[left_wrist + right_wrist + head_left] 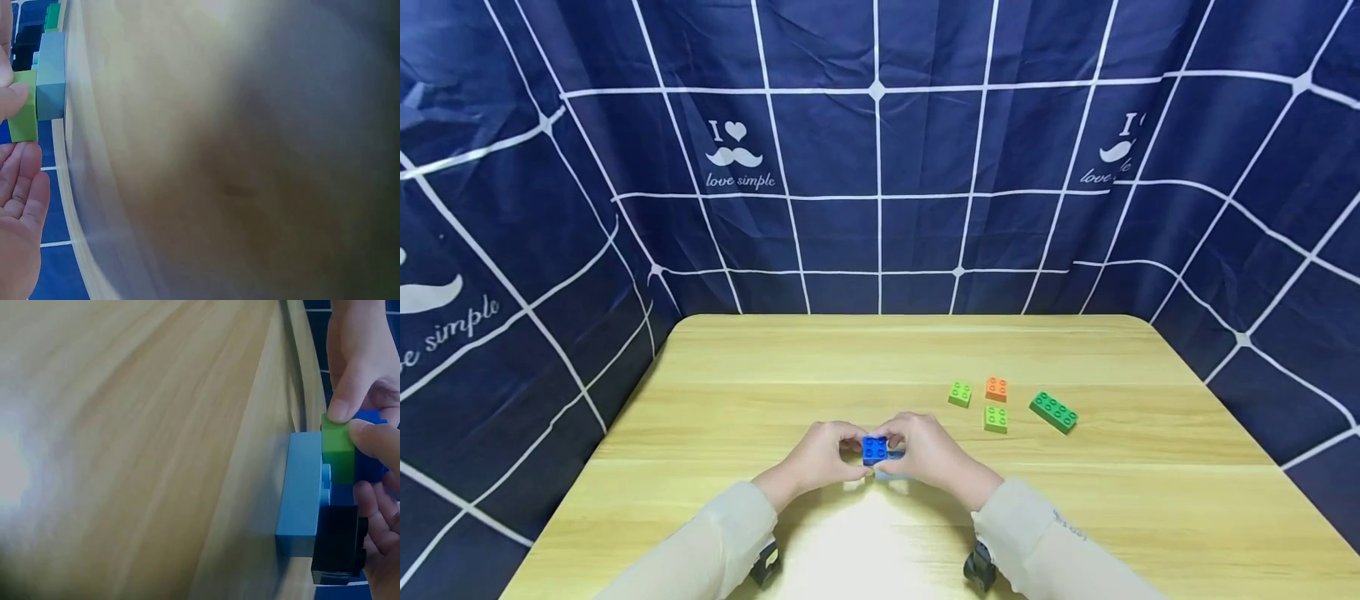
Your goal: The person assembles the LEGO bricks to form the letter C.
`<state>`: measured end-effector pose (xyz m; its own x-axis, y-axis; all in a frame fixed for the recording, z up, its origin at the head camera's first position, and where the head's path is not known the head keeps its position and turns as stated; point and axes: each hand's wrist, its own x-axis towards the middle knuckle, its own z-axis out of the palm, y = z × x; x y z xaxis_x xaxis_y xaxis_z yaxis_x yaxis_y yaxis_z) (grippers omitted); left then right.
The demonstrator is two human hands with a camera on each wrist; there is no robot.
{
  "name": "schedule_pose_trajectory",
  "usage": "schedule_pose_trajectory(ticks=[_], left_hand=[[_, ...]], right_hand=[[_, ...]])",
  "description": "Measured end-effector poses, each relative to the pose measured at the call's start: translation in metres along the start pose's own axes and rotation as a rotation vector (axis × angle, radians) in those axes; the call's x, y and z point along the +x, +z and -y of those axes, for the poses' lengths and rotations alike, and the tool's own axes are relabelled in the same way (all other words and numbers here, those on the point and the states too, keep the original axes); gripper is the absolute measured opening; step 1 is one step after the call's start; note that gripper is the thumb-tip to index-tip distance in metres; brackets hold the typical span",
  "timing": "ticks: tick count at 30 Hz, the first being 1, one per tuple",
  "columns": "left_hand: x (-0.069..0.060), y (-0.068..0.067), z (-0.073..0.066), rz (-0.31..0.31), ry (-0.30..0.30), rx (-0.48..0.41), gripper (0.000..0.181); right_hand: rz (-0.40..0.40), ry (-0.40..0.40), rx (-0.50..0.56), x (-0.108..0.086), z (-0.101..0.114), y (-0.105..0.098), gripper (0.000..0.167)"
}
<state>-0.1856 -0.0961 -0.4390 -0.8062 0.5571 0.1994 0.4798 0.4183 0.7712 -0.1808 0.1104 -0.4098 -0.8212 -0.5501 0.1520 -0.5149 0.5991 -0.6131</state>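
Observation:
In the head view both hands meet around a small blue brick (874, 450) at the middle of the table. It sits on top of a lime green brick (338, 453), which stands on one end of a longer light blue brick (302, 494). A dark brick (335, 540) sits on that brick's other end. My left hand (823, 458) grips the blue and lime bricks from the left, thumb on the near side. My right hand (928, 454) pinches them from the right, its thumb against the lime brick. Some fingers behind the bricks are hidden.
To the right on the wooden table (775, 358) lie two lime bricks, one nearer (996, 419) and one farther (960, 394), an orange brick (996, 389) and a longer green brick (1054, 412). A dark blue checked curtain (820, 233) surrounds the table.

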Motion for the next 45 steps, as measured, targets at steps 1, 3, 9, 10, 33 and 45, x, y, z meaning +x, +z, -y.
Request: schedule_pose_trajectory(ticks=[1,3,9,10,33,45], left_hand=[[-0.001,0.0,0.001,-0.005,-0.007,-0.01,0.03],[-0.002,0.0,0.002,-0.021,-0.011,-0.039,0.033],[-0.005,-0.001,0.002,-0.072,-0.03,-0.15,0.033],[-0.005,-0.001,0.002,-0.075,-0.028,-0.167,0.033],[-0.005,0.001,-0.006,-0.089,-0.049,-0.138,0.03],[-0.005,0.002,-0.004,-0.096,-0.057,-0.16,0.031]], right_hand=[[-0.005,0.004,0.001,-0.001,0.0,0.001,0.036],[-0.015,0.005,0.003,-0.002,-0.001,0.002,0.037],[-0.051,-0.018,0.022,-0.003,-0.004,0.003,0.038],[-0.058,-0.018,0.027,-0.004,-0.004,0.004,0.039],[-0.21,0.047,0.154,-0.027,-0.046,-0.031,0.056],[-0.339,0.227,-0.001,-0.057,-0.094,-0.063,0.058]])
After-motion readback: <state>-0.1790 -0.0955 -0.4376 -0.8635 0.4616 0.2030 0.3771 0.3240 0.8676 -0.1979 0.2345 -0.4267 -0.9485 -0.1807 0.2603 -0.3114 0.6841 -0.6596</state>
